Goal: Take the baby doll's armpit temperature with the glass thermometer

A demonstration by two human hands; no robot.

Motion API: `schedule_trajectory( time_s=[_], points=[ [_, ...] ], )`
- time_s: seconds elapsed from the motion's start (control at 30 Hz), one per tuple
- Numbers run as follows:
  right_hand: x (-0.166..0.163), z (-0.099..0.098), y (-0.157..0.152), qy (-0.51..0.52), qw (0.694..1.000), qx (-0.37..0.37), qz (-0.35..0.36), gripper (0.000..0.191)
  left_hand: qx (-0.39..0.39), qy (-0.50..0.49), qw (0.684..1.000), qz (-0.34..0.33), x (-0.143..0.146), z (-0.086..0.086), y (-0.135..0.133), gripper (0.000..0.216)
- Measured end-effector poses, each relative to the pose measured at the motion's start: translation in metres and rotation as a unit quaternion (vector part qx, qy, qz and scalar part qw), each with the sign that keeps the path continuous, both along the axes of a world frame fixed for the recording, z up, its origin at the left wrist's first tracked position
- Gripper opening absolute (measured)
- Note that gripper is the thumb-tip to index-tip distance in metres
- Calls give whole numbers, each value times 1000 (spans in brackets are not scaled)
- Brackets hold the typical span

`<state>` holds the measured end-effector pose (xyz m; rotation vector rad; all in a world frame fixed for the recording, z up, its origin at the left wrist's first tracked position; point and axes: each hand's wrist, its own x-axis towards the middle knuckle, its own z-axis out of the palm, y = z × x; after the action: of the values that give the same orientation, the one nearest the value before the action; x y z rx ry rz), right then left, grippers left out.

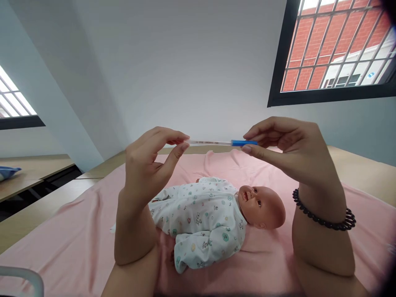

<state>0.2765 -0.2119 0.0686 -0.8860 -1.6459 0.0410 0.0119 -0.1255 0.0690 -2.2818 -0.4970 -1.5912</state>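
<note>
Both of my hands were up in the air, holding a thin thermometer (213,142) flat between them. My left hand (148,165) pinched its clear end with thumb and finger. My right hand (293,148) pinched its blue end. Below it, a doll (216,214) in a spotty white suit lay on a pink blanket (77,231), head to the right. A black bracelet (324,222) sat on my right wrist.
</note>
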Motion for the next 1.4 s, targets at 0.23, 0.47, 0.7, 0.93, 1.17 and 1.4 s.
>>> schedule_trajectory(
  time_s=[0.23,0.47,0.7,0.93,1.17,1.4],
  points=[
    [3,3,-2,14,1000,12,-4,15,22,7,1000,-12,1,0,0,7],
    [1,3,1,51,997,51,25,14,36,6,999,-29,4,-1,1,8],
    [29,8,19,217,960,77,157,5,3,-77,995,-59,3,0,4,5],
    [86,2,60,265,915,-82,293,26,7,-160,981,-111,-3,2,18,18],
    [94,-3,66,258,948,-58,178,29,-5,-158,980,-118,-5,4,27,26],
    [80,-2,65,276,943,-21,183,27,-4,-146,983,-115,-6,4,27,30]
  ],
)
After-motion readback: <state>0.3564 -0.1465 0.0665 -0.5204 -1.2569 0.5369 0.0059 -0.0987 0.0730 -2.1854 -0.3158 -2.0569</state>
